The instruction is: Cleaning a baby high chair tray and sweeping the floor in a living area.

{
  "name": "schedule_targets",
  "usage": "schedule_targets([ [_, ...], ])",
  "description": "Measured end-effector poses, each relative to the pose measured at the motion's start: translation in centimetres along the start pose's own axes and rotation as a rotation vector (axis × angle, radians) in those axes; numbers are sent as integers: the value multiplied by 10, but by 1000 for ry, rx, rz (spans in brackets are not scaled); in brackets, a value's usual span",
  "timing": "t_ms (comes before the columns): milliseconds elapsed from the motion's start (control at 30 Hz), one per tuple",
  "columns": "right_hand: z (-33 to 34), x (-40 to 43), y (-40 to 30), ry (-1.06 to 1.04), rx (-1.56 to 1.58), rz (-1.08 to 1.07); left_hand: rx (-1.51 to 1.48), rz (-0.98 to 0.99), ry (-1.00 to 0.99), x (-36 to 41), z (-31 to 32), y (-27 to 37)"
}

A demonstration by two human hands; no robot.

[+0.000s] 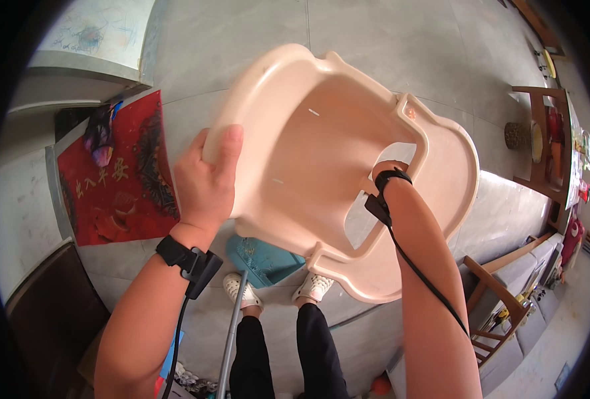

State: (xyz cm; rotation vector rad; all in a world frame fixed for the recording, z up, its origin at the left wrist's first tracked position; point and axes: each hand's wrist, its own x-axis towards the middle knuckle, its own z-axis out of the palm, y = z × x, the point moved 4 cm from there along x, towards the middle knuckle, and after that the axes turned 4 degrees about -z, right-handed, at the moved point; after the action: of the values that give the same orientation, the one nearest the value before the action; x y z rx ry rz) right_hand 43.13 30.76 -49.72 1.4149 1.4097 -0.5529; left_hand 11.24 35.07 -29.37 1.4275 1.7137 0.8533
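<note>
A pale pink plastic child's seat [315, 144] with a moulded front tray [447, 144] is tilted before me, its hollow facing up. My left hand [206, 182] grips the rim of the backrest, thumb on the inside and fingers around the outer edge. At the leg openings behind the tray, my right hand [389, 166] holds the post between them. Its fingers are mostly hidden by the wrist and the seat. A teal long-handled dustpan [262, 262] lies on the floor by my feet, partly under the seat's edge.
A red doormat [120, 184] with gold characters lies at left, a dark cloth item [100, 132] on it. The dustpan's grey handle [230, 334] rises beside my legs. At right stand a wooden table [544, 144], a woven stool [517, 135] and a cushioned wooden sofa [504, 279].
</note>
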Motion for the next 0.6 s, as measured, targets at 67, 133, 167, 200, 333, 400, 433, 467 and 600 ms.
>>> schedule_targets([
  [67, -4, 2, 13, 148, 269, 102, 36, 2, -7, 0, 4, 4],
  [133, -21, -16, 6, 412, 725, 207, 37, 2, -8, 1, 2, 2],
  [167, -4, -16, 1, 409, 725, 207, 38, 5, -8, 1, 1, 2],
  [200, 5, -15, 0, 687, 935, 142, 34, 12, -4, 1, 0, 6],
  [333, 7, -42, -15, 827, 2292, 385, 63, 2, -5, 0, -7, 0],
  [400, 2, -14, 10, 1228, 2416, 393, 55, 11, -13, 1, -2, 5],
  [433, 15, 18, 42, 1329, 2278, 338, 14, -2, -9, 0, 7, 12],
  [467, 14, 30, 35, 1182, 2365, 537, 13, -19, -9, -3, 10, 10],
  [600, -99, -39, -41, 1134, 1979, 274, 132, 23, -11, 0, -3, 8],
])
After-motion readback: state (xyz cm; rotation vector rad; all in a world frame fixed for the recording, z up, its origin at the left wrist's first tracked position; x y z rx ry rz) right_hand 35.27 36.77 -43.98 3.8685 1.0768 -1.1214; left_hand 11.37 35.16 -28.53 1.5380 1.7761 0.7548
